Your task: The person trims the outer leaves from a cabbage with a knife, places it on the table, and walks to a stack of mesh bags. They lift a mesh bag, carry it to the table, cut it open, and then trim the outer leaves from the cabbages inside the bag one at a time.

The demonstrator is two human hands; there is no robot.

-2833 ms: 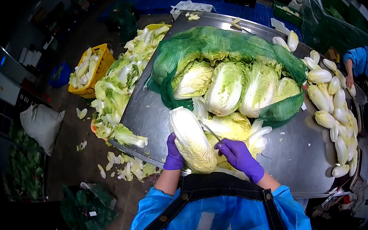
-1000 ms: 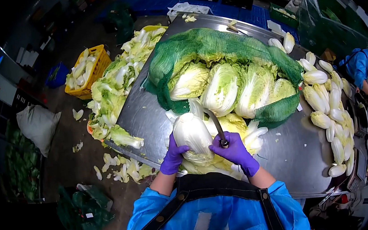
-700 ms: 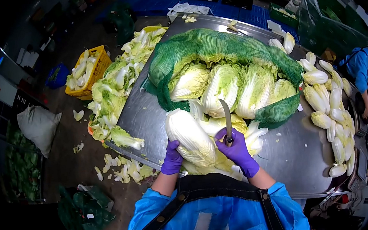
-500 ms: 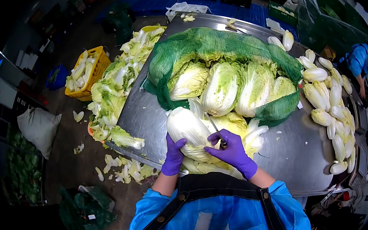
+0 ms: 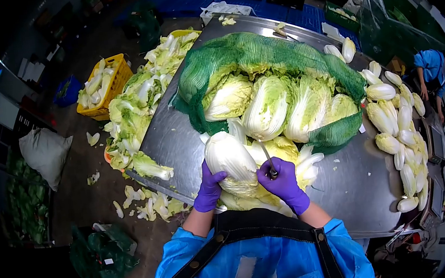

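A white napa cabbage (image 5: 229, 159) is tilted upright in front of me, its leafy end toward my body. My left hand (image 5: 208, 188), in a purple glove, is closed around its left side. In my right hand (image 5: 282, 182), also gloved, is a knife (image 5: 265, 153) with its blade pointing up and away, just right of the cabbage. Loose yellow-green leaves (image 5: 280, 150) lie beneath and beside the cabbage. Just beyond them, several larger napa cabbages (image 5: 266, 107) rest in an opened green mesh sack (image 5: 245, 47).
The steel table (image 5: 357, 184) carries a pile of trimmed cabbages (image 5: 407, 144) along its right edge. Left of it are heaped leaves (image 5: 141, 109) and a yellow crate (image 5: 118, 85). Scraps (image 5: 156, 205) litter the floor. A co-worker in blue (image 5: 430, 71) stands at far right.
My right hand has drawn slightly right, its fingers leaving the cabbage and closing tighter on the knife. The cabbage has shifted slightly. The co-worker has moved, with both arms now showing.
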